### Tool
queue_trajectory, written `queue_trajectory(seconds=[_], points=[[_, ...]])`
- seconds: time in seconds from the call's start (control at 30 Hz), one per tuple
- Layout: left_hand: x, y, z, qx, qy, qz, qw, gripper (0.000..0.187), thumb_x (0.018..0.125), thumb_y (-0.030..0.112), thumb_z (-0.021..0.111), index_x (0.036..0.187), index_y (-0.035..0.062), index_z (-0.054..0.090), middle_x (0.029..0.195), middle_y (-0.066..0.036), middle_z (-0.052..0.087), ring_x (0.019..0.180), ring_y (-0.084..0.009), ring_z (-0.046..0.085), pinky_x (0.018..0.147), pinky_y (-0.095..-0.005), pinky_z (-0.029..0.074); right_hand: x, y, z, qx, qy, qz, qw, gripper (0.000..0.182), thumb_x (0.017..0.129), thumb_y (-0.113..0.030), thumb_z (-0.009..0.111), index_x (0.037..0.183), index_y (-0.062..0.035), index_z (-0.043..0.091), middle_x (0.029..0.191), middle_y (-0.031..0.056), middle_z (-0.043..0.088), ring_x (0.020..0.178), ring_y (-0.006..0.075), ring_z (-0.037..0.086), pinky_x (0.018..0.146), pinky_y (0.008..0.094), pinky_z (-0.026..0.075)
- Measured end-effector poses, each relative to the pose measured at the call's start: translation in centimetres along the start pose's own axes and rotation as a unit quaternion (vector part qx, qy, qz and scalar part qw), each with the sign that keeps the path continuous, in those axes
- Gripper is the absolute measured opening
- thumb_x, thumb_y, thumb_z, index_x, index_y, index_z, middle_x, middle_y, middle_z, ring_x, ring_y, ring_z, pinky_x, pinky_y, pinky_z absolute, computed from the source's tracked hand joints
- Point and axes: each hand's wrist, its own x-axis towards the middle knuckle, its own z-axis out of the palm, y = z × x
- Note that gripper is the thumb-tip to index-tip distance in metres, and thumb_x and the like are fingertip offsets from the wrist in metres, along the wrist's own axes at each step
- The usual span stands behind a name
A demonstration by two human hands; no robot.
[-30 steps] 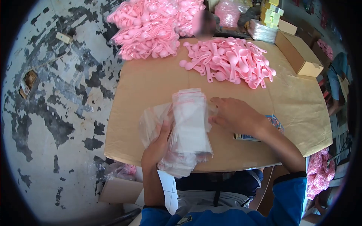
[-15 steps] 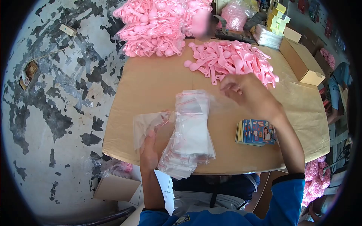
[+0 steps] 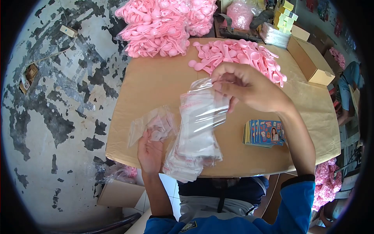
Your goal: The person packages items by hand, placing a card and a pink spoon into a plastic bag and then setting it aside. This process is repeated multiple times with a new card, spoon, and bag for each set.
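My right hand (image 3: 253,89) pinches the edge of a clear plastic bag (image 3: 219,102) over the top end of a stack of clear bags (image 3: 196,140). Red lines run along the seal ends of the stacked bags. To the left, my left hand (image 3: 150,154) grips several thin clear bags (image 3: 154,123) in its fingers, raised above the table. Pink plastic spoons (image 3: 233,54) lie in a loose heap just beyond my right hand. A stack of blue printed cards (image 3: 263,133) sits near my right forearm.
Bulging clear bags of pink spoons (image 3: 157,29) stand at the back left of the brown-covered table (image 3: 128,101). A cardboard box (image 3: 310,60) lies at the back right, beside yellow boxes (image 3: 284,19). Another person's arm (image 3: 346,101) shows at far right.
My right hand has moved left to the stack and now pinches a bag there. The bags in my left hand have shifted slightly left and bunched up.
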Motion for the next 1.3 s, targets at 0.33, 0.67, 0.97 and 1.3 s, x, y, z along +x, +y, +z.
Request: queue_trajectory(seconds=[0.33,0.67,0.97,1.3], points=[[-0.4,1.1,2.6,-0.039,-0.167,-0.032,0.985,0.057,0.102,0.034,0.021,0.147,-0.0004,0.021,0.136,-0.032,0.043,0.129,-0.0374,0.043,0.111,-0.0493,0.028,2.2,2.0,2.3,-0.056,-0.042,0.064,0.995,0.02,0.097,-0.017,0.054,0.106,0.0011,0.054,0.079,0.0074,0.064,0.059,0.0114,0.062,0.055,0.0262,0.052],[-1.7,0.7,2.9,0.253,-0.053,-0.084,0.962,0.058,0.103,0.036,0.026,0.144,-0.006,0.029,0.141,-0.017,0.044,0.13,-0.0243,0.041,0.11,-0.0355,0.029,-1.1,3.8,4.3,-0.403,0.004,0.065,0.913,0.053,0.096,-0.029,0.054,0.133,0.0049,0.038,0.097,0.0251,0.064,0.09,0.0402,0.062,0.084,0.0472,0.048],[-2.8,1.1,5.0,0.269,-0.064,-0.114,0.954,0.062,0.104,0.038,0.024,0.145,-0.0078,0.026,0.146,-0.02,0.038,0.136,-0.0265,0.035,0.113,-0.0353,0.022,-4.1,0.9,8.6,-0.306,-0.152,0.107,0.934,0.075,0.094,-0.033,0.056,0.144,0.0073,0.018,0.082,0.0292,0.063,0.081,0.0421,0.063,0.078,0.0488,0.047],[-5.2,0.1,1.1,0.286,0.101,0.116,0.946,0.061,0.101,0.036,0.021,0.14,-0.0104,0.032,0.126,-0.025,0.055,0.124,-0.0317,0.049,0.111,-0.043,0.03,0.6,5.3,5.6,-0.67,-0.138,-0.18,0.707,0.082,0.075,-0.016,0.072,0.146,-0.0186,0.031,0.145,0.0115,0.041,0.139,0.0279,0.031,0.111,0.0531,0.028]])
